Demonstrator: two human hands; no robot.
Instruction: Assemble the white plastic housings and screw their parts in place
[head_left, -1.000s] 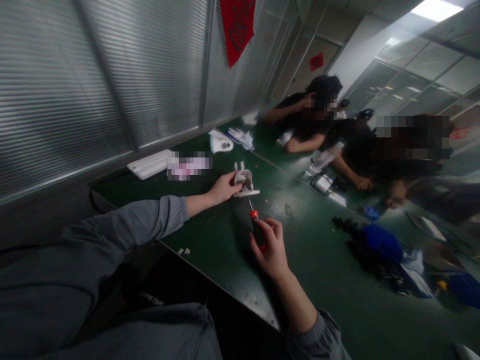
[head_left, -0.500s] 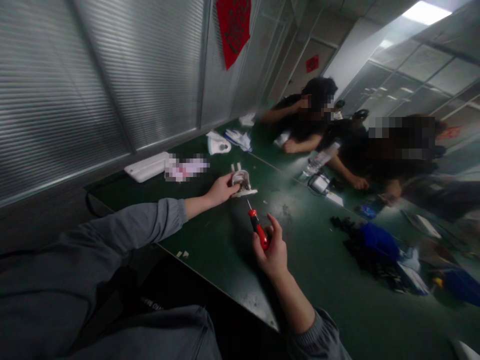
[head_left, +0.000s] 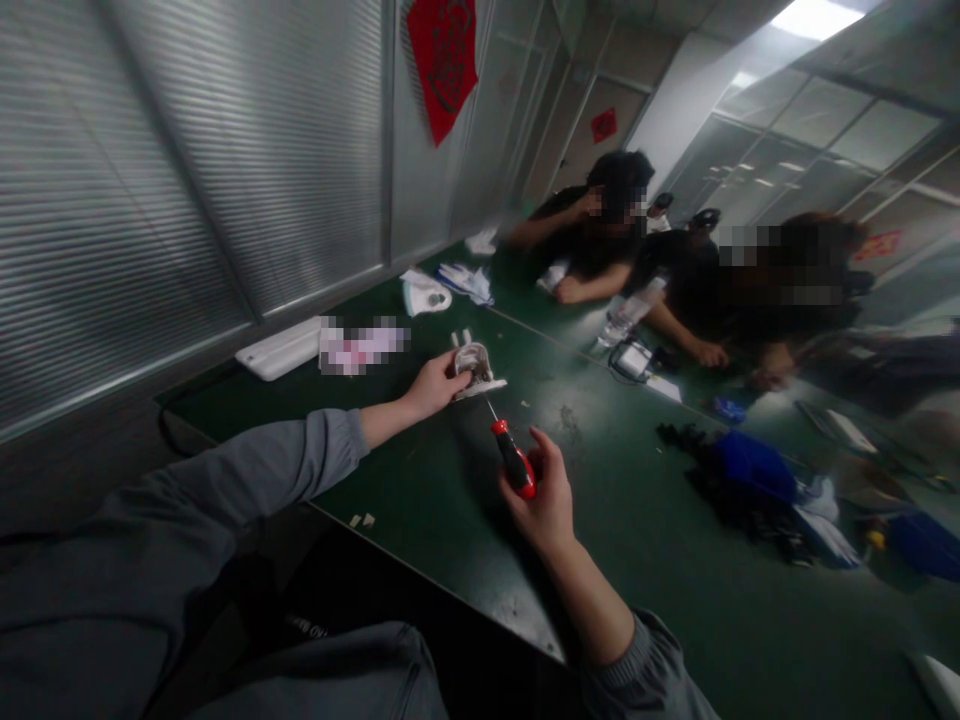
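White casing (head_left: pixel 481 360), small, hollow, with a rounded, arched wall; open side faces the wearer and shows a greyish interior, its inner details too small to tell. Two short, pale prongs rise from the far edge, side by side; a flat white strip runs along the near edge and juts out to the right. Location: in the left hand (head_left: pixel 435 387), above the green table (head_left: pixel 450 500), near its left end. Left hand: closed in a pinch, thumb at the casing's open side. Right hand (head_left: pixel 547 505): partly closed about the handle of a screwdriver (head_left: pixel 514 462), index finger extended away from it. Screwdriver: red and black handle, thin metal shaft pointing up at the casing's near edge; whether the tip touches, cannot tell. Also present: two pale scraps (head_left: pixel 369 521) by the table's near edge.
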